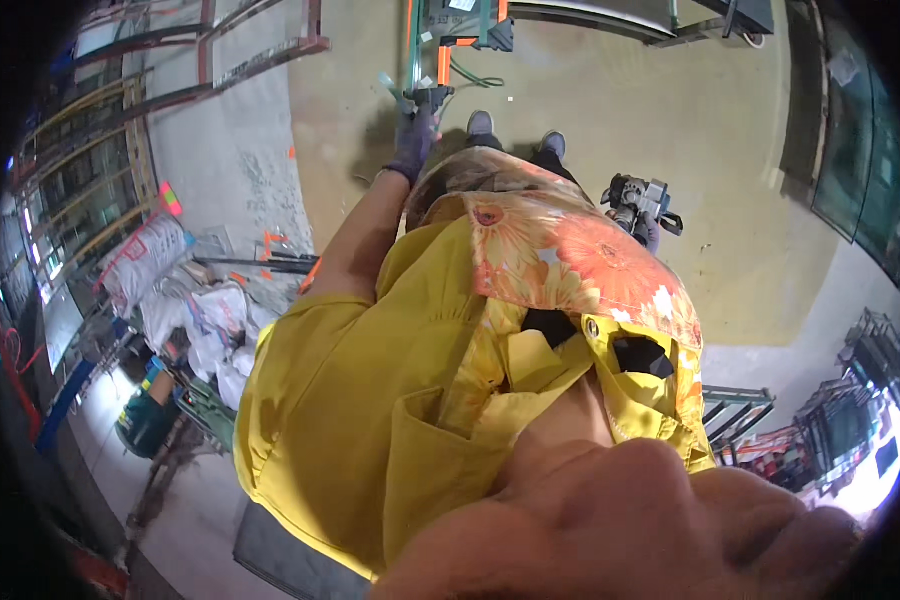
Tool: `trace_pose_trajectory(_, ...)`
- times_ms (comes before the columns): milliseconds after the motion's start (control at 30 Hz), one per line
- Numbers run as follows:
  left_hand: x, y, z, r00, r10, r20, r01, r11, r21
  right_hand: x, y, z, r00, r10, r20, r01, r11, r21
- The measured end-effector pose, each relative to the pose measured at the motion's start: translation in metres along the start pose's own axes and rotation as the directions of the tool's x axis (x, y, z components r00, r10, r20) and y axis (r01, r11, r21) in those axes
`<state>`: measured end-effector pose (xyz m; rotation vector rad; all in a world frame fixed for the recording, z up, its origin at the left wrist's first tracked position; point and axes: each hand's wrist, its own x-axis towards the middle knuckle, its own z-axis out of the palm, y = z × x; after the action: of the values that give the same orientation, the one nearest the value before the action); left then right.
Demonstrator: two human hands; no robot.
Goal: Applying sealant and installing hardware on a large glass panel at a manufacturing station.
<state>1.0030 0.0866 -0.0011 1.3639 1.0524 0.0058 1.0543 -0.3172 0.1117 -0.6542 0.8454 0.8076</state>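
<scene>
Gloved left hand (413, 140) is gripping an orange-and-green clamp frame (440, 60) — right hand (648, 232) is clasping a grey power tool (638, 200); steadying the frame first seems advisable.

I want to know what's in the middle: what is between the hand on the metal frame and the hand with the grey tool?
In the head view, the person's two shoes on the bare floor lie between the left hand and the right hand with the grey tool.

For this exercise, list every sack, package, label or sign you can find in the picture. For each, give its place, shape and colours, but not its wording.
Large sack: far left, lying tilted on a heap; bulging, white with red and dark print.
Smaller bags: just right of it on the floor; crumpled, white.
Label: top centre on the metal frame; small, white, rectangular.
No screens visible.
</scene>
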Motion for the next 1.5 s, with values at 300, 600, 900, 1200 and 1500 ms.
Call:
trace_pose_trajectory(300, 0.053, -0.003, -0.013, 0.990, 0.132, 0.042, -0.138, 0.938, 0.317, -0.018, 0.044, 0.014, 0.998, -0.047, -0.039, 0.047, 0.999, 0.002)
trace_pose_trajectory(600, 0.032, 0.032, -0.018, 0.968, -0.054, 0.245, 0.059, 0.998, -0.014, -0.017, 0.074, 0.037, 0.989, -0.114, -0.097, 0.112, 0.993, -0.021)
trace_pose_trajectory(900, 0.050, -0.004, -0.041, 0.949, -0.113, 0.293, 0.163, 0.975, -0.151, 0.005, 0.076, 0.071, 0.988, -0.149, -0.040, 0.143, 0.982, -0.127)
trace_pose_trajectory(1200, 0.103, -0.094, -0.091, 0.972, 0.085, 0.218, -0.044, 0.981, -0.187, 0.031, 0.065, 0.096, 0.996, -0.091, 0.004, 0.089, 0.972, -0.219)
trace_pose_trajectory(1500, 0.044, -0.105, -0.137, 0.926, -0.327, 0.188, 0.317, 0.945, 0.085, 0.030, 0.001, 0.139, 0.971, -0.229, 0.072, 0.234, 0.833, -0.502)
